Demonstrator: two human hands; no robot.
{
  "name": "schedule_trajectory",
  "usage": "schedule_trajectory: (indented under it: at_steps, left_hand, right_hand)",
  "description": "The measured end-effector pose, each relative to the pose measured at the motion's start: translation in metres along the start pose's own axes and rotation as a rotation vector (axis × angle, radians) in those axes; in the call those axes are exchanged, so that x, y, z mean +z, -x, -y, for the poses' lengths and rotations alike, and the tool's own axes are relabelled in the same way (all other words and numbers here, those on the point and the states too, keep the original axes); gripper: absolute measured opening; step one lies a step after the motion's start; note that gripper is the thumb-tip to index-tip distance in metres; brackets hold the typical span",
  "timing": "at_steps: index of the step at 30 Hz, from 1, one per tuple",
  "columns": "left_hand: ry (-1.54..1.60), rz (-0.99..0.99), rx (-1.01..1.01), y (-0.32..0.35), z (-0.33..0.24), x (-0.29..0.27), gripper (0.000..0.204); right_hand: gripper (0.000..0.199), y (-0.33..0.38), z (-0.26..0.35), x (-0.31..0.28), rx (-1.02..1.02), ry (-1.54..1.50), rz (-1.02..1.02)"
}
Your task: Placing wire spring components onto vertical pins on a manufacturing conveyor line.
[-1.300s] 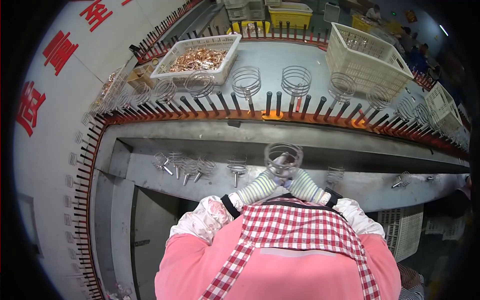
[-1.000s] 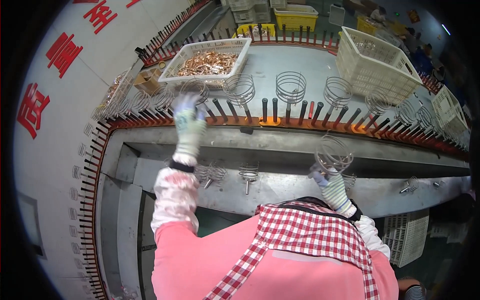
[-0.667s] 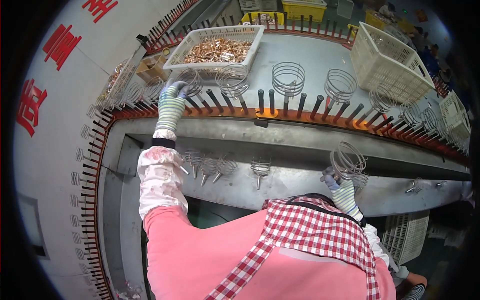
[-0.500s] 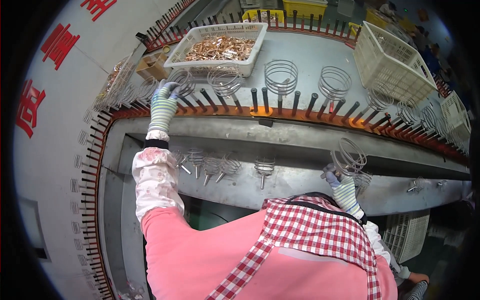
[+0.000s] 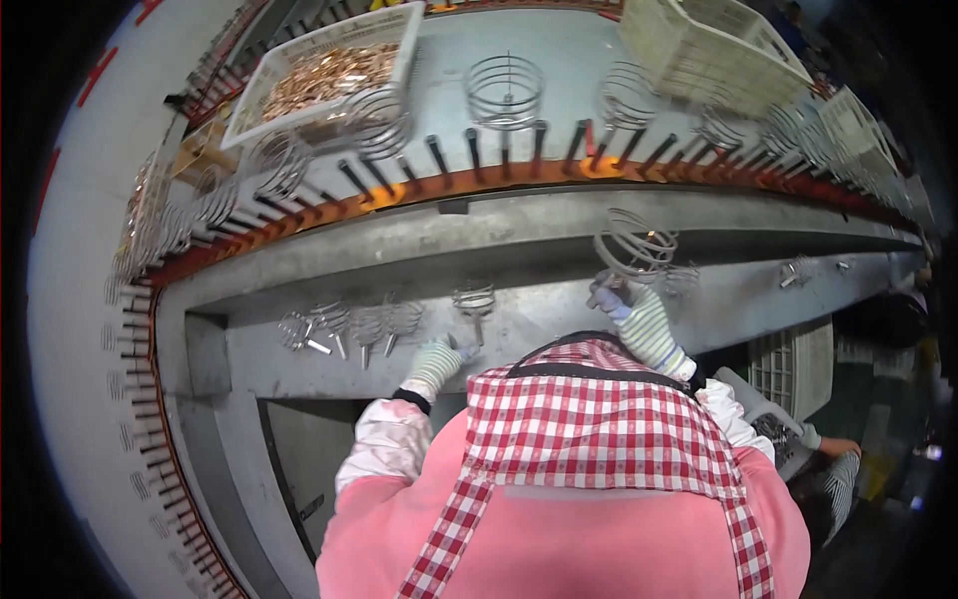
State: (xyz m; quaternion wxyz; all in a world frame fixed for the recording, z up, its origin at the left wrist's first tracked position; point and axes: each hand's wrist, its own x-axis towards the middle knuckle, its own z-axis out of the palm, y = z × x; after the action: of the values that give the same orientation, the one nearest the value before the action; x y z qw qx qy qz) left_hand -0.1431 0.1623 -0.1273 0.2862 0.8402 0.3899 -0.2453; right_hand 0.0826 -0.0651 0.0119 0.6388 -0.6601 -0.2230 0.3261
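Note:
My right hand (image 5: pixel 639 317), in a striped glove, is closed around the lower end of a wire coil (image 5: pixel 636 246) that stands up above it, over the metal trough. Another small coil (image 5: pixel 682 280) sits just behind that hand. My left hand (image 5: pixel 436 363), gloved alike, is low over the trough's near edge with nothing seen in it; its fingers look somewhat apart, though slightly blurred. Closest to it is a coil with a metal stem (image 5: pixel 474 299), standing on the trough ledge. Several similar coils with stems (image 5: pixel 367 324) lie to its left.
Beyond the trough runs an orange-edged rail (image 5: pixel 479 178) with black-tipped pegs, several carrying wire coils (image 5: pixel 504 92). Behind it stand a white basket (image 5: pixel 411 45) of copper-coloured pieces and a cream crate (image 5: pixel 689 50). Another person's hand (image 5: pixel 836 446) shows at lower right, near a grey container.
My left hand has come down from a coil at the far rail to the near side of the trough. My right hand still holds its coil. The view has shifted and turned.

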Motion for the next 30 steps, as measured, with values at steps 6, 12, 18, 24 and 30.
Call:
schedule_trajectory:
  at_steps: [6, 12, 18, 24, 30]
  left_hand:
    - [0.026, -0.025, -0.162, -0.028, -0.020, 0.030, 0.056]
    - [0.052, 0.013, -0.186, -0.012, -0.044, 0.024, 0.053]
    - [0.477, -0.150, 0.275, 0.014, -0.107, 0.002, 0.035]
    - [0.931, 0.050, 0.624, 0.044, -0.250, -0.031, 0.047]
    - [1.400, 0.417, 0.561, 0.056, -0.321, -0.028, 0.043]
  right_hand:
    - [0.021, -0.001, 0.012, -0.002, 0.096, 0.120, -0.015]
    - [0.026, 0.002, 0.011, -0.037, 0.091, 0.076, -0.052]
    - [0.032, -0.001, 0.018, -0.066, 0.140, 0.102, -0.028]
    - [0.036, -0.005, 0.005, -0.088, 0.060, 0.272, 0.026]
    - [0.031, 0.012, 0.032, -0.129, -0.088, 0.566, 0.057]
